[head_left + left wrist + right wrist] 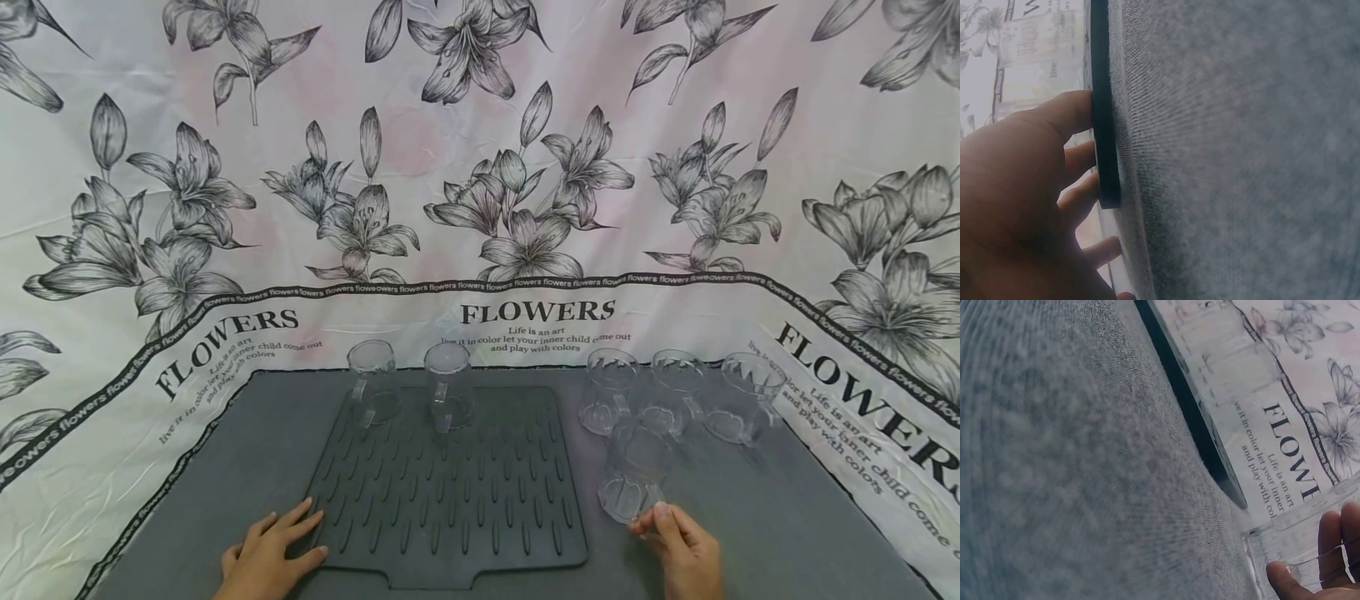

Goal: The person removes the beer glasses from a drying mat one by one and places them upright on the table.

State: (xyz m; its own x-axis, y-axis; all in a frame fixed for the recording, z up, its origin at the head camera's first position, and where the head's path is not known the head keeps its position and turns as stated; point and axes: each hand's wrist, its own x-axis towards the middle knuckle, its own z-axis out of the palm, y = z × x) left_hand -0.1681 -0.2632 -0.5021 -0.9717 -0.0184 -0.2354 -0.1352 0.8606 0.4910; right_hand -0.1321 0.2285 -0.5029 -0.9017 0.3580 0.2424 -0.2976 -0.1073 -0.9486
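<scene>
My right hand (681, 552) pinches the handle side of a transparent mug (637, 467), which stands upright on the grey table just right of the dark mat. In the right wrist view, the thumb and fingers (1277, 575) are against the see-through mug (1260, 540), partly cut off by the frame. My left hand (266, 554) touches the near left edge of the ridged mat (442, 492) with spread fingers. The left wrist view shows its fingertips (1079, 109) against the side of the mat (1105, 137). Two transparent mugs (372, 379) (450, 383) stand at the mat's back left.
Three more transparent mugs (611, 387) (675, 392) (742, 396) stand in a row at the back right of the grey table (780, 517). Behind and along both sides hangs a white flower-printed cloth (420, 242). A spout-like lip (431, 579) juts from the mat's near edge.
</scene>
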